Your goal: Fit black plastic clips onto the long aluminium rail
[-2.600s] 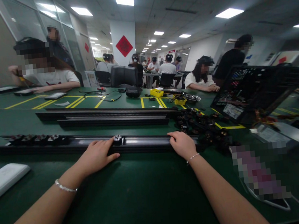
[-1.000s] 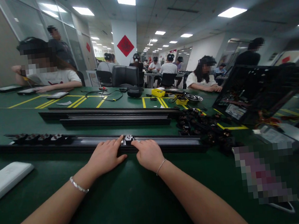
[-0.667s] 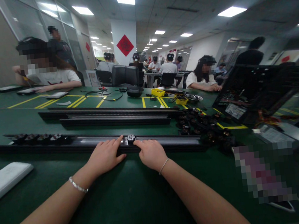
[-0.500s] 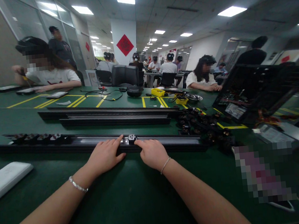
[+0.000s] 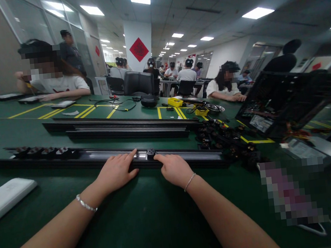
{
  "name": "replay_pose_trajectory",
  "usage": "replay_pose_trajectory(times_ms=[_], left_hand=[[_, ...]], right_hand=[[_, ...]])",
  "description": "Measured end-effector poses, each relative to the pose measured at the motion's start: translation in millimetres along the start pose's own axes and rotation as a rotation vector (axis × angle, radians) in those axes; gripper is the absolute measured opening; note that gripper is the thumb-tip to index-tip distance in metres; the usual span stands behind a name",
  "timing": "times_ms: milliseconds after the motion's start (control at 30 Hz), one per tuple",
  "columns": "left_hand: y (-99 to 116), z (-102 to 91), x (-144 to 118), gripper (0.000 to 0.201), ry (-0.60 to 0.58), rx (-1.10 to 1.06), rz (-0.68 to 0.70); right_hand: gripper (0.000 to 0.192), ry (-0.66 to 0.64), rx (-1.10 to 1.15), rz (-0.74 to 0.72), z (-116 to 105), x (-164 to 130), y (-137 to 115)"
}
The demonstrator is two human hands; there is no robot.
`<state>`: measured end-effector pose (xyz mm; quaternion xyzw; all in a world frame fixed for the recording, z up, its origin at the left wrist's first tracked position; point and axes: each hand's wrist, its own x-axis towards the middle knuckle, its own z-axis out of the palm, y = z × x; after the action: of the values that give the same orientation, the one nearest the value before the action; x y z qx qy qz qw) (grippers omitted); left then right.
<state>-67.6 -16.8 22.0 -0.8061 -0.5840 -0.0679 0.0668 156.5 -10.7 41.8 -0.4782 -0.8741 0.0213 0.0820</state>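
Note:
A long black rail (image 5: 98,155) with a shiny inner channel lies across the table in front of me. My left hand (image 5: 116,171) rests on its near edge, fingers stretched over the channel and thumb apart, holding nothing. In the channel, right of those fingertips, sits a small black block (image 5: 151,153). My right hand (image 5: 174,169) has its index fingertip at the block's near right side, the other fingers curled; its thumb is hidden. Several similar black blocks (image 5: 48,153) stand in a row at the rail's left end.
Behind lie two more black rails (image 5: 131,132). A heap of black parts (image 5: 224,139) covers the right end. A white oblong case (image 5: 9,199) lies at left, an open computer case (image 5: 281,104) stands at right. People sit at the tables beyond.
My right hand and the small black block have shifted a little to the right along the rail, widening the gap to my left fingertips. My left hand has stayed in place.

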Motion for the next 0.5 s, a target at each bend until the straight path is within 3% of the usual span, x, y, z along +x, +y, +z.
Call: replay_pose_trajectory(times_ms=[500], left_hand=[[-7.8, 3.7, -1.9, 0.055, 0.061, -0.028, 0.082]], right_hand=[[0.047, -0.067, -0.017, 0.038, -8.9, -8.8, 11.3]])
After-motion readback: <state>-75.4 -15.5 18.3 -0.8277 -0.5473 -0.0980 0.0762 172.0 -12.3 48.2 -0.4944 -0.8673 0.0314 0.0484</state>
